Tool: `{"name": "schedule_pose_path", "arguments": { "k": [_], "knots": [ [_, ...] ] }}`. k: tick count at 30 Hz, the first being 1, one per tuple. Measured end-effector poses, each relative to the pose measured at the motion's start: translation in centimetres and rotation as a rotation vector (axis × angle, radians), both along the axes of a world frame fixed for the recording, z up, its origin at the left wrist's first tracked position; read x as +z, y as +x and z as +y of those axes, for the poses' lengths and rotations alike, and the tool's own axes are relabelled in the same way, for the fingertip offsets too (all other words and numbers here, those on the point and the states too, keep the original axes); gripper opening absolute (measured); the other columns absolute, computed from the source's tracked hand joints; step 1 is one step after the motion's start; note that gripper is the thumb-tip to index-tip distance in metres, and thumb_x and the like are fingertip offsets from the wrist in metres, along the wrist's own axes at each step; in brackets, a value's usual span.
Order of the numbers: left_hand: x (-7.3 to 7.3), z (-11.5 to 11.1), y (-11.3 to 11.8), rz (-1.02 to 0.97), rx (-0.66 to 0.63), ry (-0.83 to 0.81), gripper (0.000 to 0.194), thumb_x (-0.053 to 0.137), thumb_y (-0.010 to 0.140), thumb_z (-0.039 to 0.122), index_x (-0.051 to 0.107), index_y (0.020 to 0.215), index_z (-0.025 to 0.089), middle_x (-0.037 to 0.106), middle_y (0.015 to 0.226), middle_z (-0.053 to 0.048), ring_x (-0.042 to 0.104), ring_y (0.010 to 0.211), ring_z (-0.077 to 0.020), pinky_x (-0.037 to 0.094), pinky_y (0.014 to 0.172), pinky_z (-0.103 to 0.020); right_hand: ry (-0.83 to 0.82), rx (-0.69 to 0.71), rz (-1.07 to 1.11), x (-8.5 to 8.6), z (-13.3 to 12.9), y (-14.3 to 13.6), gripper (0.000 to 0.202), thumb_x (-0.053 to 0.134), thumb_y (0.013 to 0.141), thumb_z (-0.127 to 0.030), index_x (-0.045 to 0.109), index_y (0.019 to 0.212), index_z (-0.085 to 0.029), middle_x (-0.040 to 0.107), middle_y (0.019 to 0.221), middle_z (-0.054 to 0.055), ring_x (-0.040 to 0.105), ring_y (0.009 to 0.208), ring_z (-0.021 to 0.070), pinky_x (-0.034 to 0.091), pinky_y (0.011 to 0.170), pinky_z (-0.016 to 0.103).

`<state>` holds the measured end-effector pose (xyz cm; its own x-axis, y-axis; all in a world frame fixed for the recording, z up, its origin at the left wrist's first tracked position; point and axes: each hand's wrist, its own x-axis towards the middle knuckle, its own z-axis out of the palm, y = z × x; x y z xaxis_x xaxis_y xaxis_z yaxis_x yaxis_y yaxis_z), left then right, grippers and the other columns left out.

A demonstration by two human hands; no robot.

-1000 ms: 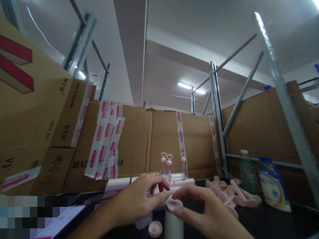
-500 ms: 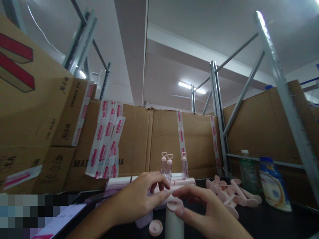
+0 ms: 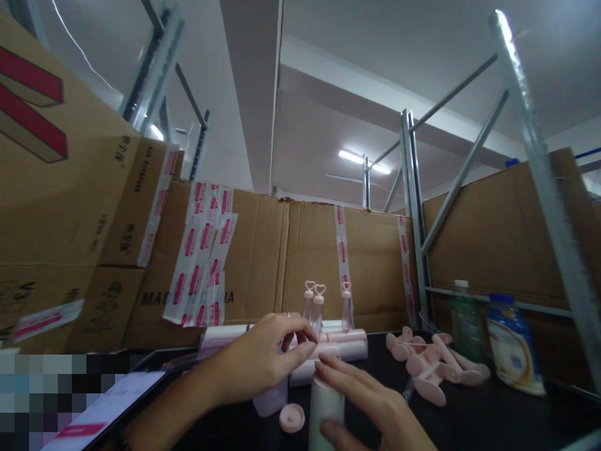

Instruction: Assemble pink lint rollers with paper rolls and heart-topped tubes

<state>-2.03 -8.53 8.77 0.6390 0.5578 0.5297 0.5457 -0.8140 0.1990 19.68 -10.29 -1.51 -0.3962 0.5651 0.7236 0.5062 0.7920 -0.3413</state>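
Observation:
A white cylinder (image 3: 325, 410) stands upright at the bottom centre, its top partly covered by my fingers. My right hand (image 3: 375, 401) is on this cylinder, its fingers across the upper edge and its thumb against the side. My left hand (image 3: 270, 351) hovers just left of the cylinder's top, fingers loosely curved, with nothing visible in it. A round pink cap (image 3: 292, 418) lies left of the cylinder. Behind my left hand is a translucent lilac container (image 3: 271, 399), partly hidden. More white and pink cylinders (image 3: 352, 349) lie on their sides behind.
Clear pink tubes with heart-shaped tops (image 3: 319, 307) stand at the back. Pink plastic pieces (image 3: 429, 363) are heaped at right, beside a green bottle (image 3: 464, 326) and a blue-capped bottle (image 3: 514, 347). A lit screen (image 3: 113, 401) lies at left. Cardboard (image 3: 263, 257) walls the black surface (image 3: 474, 419).
My right hand has shifted from the pink top down onto the cylinder, its thumb lowering to the side. My left hand stays nearly in place. The view has shifted slightly.

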Motion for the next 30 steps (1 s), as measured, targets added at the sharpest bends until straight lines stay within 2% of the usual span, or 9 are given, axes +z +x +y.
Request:
{"name": "schedule_pose_path", "arguments": {
  "k": [2, 4, 6, 8, 13, 18, 23, 27, 30],
  "knots": [
    [0.0, 0.2, 0.0, 0.001, 0.014, 0.020, 0.028, 0.052, 0.095, 0.039, 0.074, 0.100, 0.021, 0.070, 0.087, -0.002, 0.061, 0.080, -0.0198, 0.043, 0.072, -0.031, 0.002, -0.006, 0.027, 0.0, -0.2, -0.4, 0.051, 0.071, 0.085, -0.024, 0.063, 0.136, -0.025, 0.059, 0.144, 0.008, 0.055, 0.133, 0.0282, 0.049, 0.108, 0.036],
    [-0.1, 0.5, -0.1, -0.003, 0.043, 0.057, 0.029, 0.050, 0.096, 0.038, 0.073, 0.098, 0.020, 0.070, 0.087, -0.002, 0.062, 0.079, -0.0195, 0.043, 0.071, -0.031, -0.025, 0.008, 0.056, 0.1, -0.2, -0.8, 0.046, 0.070, 0.084, -0.021, 0.066, 0.129, -0.023, 0.065, 0.136, 0.009, 0.064, 0.121, 0.0272, 0.059, 0.090, 0.029],
    [-0.2, 1.1, -0.1, -0.011, 0.104, 0.130, 0.027, 0.049, 0.096, 0.034, 0.072, 0.096, 0.019, 0.070, 0.088, -0.003, 0.063, 0.082, -0.0199, 0.044, 0.074, -0.032, -0.054, 0.017, 0.070, 0.1, -0.2, -1.1, 0.040, 0.069, 0.082, -0.019, 0.066, 0.122, -0.023, 0.069, 0.125, 0.009, 0.070, 0.106, 0.0248, 0.060, 0.072, 0.024],
    [-0.4, 1.7, -0.3, -0.026, 0.171, 0.199, 0.024, 0.049, 0.096, 0.030, 0.070, 0.094, 0.019, 0.069, 0.092, -0.005, 0.063, 0.089, -0.0216, 0.045, 0.080, -0.033, -0.058, 0.002, 0.085, 0.3, -0.1, -1.3, 0.036, 0.069, 0.081, -0.019, 0.066, 0.117, -0.023, 0.070, 0.117, 0.008, 0.070, 0.097, 0.0232, 0.059, 0.065, 0.022],
    [-0.8, 2.9, -0.9, -0.039, 0.291, 0.253, 0.022, 0.051, 0.093, 0.030, 0.065, 0.104, 0.017, 0.065, 0.110, -0.012, 0.056, 0.110, -0.0287, 0.043, 0.096, -0.041, -0.049, -0.058, 0.223, 2.0, 0.6, -2.0, 0.031, 0.062, 0.087, -0.021, 0.061, 0.118, -0.024, 0.068, 0.118, 0.007, 0.068, 0.101, 0.0226, 0.058, 0.078, 0.029],
    [-1.6, 3.4, -1.6, 0.028, 0.372, 0.202, 0.035, 0.058, 0.087, 0.042, 0.064, 0.110, 0.016, 0.064, 0.109, -0.015, 0.057, 0.110, -0.0354, 0.045, 0.093, -0.047, -0.087, 0.002, 0.281, 3.3, 2.2, -3.6, 0.027, 0.063, 0.089, -0.022, 0.059, 0.116, -0.022, 0.069, 0.113, 0.005, 0.068, 0.093, 0.0198, 0.056, 0.076, 0.029],
    [-2.4, 3.8, -2.1, 0.089, 0.399, 0.111, 0.036, 0.059, 0.083, 0.037, 0.063, 0.114, 0.017, 0.067, 0.111, -0.015, 0.061, 0.111, -0.0351, 0.048, 0.091, -0.044, -0.075, 0.077, 0.265, 2.5, 4.0, -4.7, 0.027, 0.066, 0.088, -0.021, 0.061, 0.114, -0.024, 0.068, 0.113, 0.004, 0.067, 0.096, 0.0211, 0.054, 0.074, 0.029],
    [-2.3, 4.1, -2.4, 0.110, 0.404, 0.074, 0.038, 0.056, 0.083, 0.026, 0.061, 0.119, 0.017, 0.068, 0.116, -0.015, 0.061, 0.115, -0.0321, 0.048, 0.095, -0.041, -0.111, 0.087, 0.236, 1.8, 4.7, -5.0, 0.027, 0.066, 0.087, -0.020, 0.062, 0.114, -0.025, 0.067, 0.115, 0.004, 0.065, 0.098, 0.0216, 0.054, 0.076, 0.030],
    [-2.2, 4.1, -2.5, 0.118, 0.402, 0.067, 0.037, 0.055, 0.083, 0.024, 0.060, 0.120, 0.017, 0.067, 0.117, -0.015, 0.060, 0.116, -0.0313, 0.047, 0.096, -0.041, -0.113, 0.074, 0.214, 1.4, 5.1, -5.0, 0.029, 0.066, 0.088, -0.020, 0.062, 0.116, -0.027, 0.065, 0.117, 0.003, 0.064, 0.098, 0.0218, 0.054, 0.077, 0.032]
  ]
}}
